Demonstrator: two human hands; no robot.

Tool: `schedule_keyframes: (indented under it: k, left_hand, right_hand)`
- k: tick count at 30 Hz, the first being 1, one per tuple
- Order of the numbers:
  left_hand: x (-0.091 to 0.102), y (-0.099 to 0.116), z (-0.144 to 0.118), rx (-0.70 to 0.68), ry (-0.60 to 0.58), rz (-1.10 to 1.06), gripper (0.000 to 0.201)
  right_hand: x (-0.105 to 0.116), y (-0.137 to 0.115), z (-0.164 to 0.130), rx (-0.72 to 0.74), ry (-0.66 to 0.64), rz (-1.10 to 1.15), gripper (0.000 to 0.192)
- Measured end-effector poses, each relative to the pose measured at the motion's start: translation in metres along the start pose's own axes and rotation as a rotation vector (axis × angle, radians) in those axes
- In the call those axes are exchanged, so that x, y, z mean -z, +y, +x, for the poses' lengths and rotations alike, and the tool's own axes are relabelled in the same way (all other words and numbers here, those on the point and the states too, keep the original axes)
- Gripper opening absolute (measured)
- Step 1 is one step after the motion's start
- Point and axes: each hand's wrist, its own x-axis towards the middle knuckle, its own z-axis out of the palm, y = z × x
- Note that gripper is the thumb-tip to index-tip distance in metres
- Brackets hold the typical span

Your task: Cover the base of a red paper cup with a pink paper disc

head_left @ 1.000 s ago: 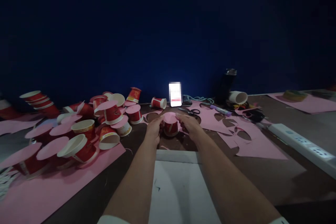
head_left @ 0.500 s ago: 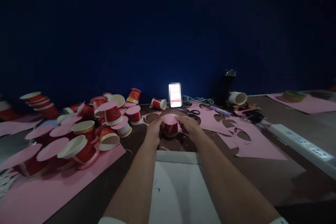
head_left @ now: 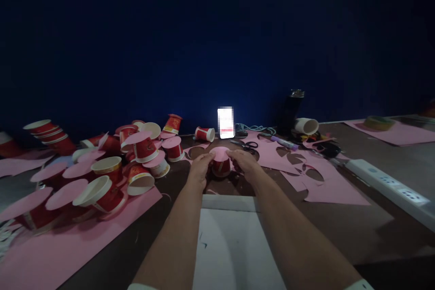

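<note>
A red paper cup stands in front of me with a round pink paper disc lying over its top. My left hand pinches the left edge of the disc, thumb and fingers closed. On the opposite side, my right hand has its fingers closed at the disc's right edge. Both hands are level with the cup's upper end. Just behind the right hand rest black scissors. To the left are several red cups, many with pink discs on them.
A lit phone stands upright at the back. Cut pink paper, a purple glue stick and a white power strip lie on the right. Nearer me is a white board. Stacked cups lean at far left.
The camera view has shifted very slightly. Both hands stay at the disc's edges, with fingertips moved a little; the cup remains in place.
</note>
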Motion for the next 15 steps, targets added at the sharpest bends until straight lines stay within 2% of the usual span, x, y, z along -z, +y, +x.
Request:
schedule_keyframes:
  k: [15]
  left_hand:
    - [-0.0007,0.0005,-0.0028,0.012,0.008,-0.011,0.037]
  right_hand:
    - [0.0044,0.0013,-0.0006,-0.014,-0.03,-0.068,0.036]
